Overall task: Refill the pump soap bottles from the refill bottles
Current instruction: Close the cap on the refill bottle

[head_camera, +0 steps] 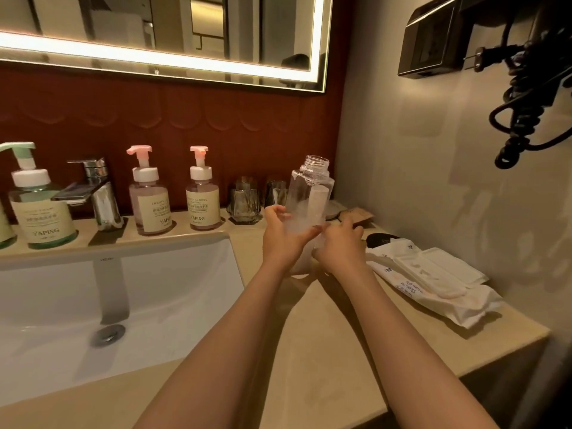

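Clamped in the left grip [280, 239], low on its body: one clear plastic bottle [311, 193], pump off, seemingly empty, lifted above the back right of the beige stone surface [309, 335]. Long axis near upright, leaning slightly, threaded mouth on top. Just beside its base, the right grip [340, 246], fingers curled. Impossible to tell whether clamped on something small or merely touching the bottle.

Well to the left of both, standing along the back ledge: two pink-pump soap bottles [151, 196] with cream labels, then one larger green-pump soap bottle [40, 205] beyond the tap. Left grip the nearer to all three.

Just behind the hands, two dark glass tumblers [244, 199]. To the right, one white wipes pack [433, 283]. No refill bottle plainly recognisable. Probably next: filling through the open mouth, so mouth kept upward.
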Action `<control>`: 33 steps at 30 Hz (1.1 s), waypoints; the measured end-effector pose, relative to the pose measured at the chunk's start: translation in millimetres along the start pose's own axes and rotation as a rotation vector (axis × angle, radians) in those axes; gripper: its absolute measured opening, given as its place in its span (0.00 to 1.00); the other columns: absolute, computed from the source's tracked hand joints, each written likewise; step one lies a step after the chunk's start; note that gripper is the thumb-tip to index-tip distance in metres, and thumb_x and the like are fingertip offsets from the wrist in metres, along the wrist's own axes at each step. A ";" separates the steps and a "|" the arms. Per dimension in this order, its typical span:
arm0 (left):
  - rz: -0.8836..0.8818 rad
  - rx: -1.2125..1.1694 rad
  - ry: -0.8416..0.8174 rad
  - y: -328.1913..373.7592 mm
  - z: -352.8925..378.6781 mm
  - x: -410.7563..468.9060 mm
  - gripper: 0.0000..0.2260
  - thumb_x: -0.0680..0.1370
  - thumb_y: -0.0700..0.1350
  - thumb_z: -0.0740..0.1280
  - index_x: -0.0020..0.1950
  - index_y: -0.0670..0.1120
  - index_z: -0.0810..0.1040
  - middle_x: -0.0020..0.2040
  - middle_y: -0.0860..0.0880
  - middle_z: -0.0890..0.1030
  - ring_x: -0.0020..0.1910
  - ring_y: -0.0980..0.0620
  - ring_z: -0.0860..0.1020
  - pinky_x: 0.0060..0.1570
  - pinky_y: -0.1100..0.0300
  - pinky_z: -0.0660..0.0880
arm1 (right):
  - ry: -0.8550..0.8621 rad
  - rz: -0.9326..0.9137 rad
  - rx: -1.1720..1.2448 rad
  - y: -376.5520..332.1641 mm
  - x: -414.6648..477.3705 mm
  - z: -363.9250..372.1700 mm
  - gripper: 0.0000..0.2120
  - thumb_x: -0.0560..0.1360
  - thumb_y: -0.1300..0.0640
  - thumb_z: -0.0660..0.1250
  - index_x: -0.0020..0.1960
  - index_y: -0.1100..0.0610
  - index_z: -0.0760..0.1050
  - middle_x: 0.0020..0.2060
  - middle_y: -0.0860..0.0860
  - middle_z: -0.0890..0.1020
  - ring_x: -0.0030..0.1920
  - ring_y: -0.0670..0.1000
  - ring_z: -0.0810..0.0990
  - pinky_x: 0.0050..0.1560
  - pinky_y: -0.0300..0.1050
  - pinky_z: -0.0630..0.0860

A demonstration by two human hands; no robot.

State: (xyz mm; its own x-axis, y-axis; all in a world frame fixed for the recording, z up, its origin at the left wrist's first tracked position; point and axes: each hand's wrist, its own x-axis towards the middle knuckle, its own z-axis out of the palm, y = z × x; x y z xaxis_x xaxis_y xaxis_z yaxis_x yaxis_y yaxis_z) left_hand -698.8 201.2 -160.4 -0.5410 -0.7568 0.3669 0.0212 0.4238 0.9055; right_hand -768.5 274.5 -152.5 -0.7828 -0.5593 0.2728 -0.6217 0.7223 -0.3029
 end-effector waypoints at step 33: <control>0.063 0.131 0.136 -8.4 -32.6 -9.7 0.33 0.70 0.52 0.73 0.70 0.56 0.60 0.68 0.53 0.67 0.66 0.51 0.65 0.65 0.48 0.61 | 0.168 -0.272 1.698 -56.9 11.0 -46.4 0.24 0.65 0.50 0.66 0.61 0.50 0.70 0.52 0.52 0.75 0.48 0.51 0.78 0.38 0.39 0.77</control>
State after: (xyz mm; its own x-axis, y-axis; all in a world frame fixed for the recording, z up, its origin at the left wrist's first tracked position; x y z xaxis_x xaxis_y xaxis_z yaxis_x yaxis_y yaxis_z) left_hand -666.3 188.8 -164.6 -0.4235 -0.7833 0.4550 -0.0632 0.5266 0.8477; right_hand -740.5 246.1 -89.9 -0.7161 -0.4576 0.5271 -0.1446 -0.6415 -0.7534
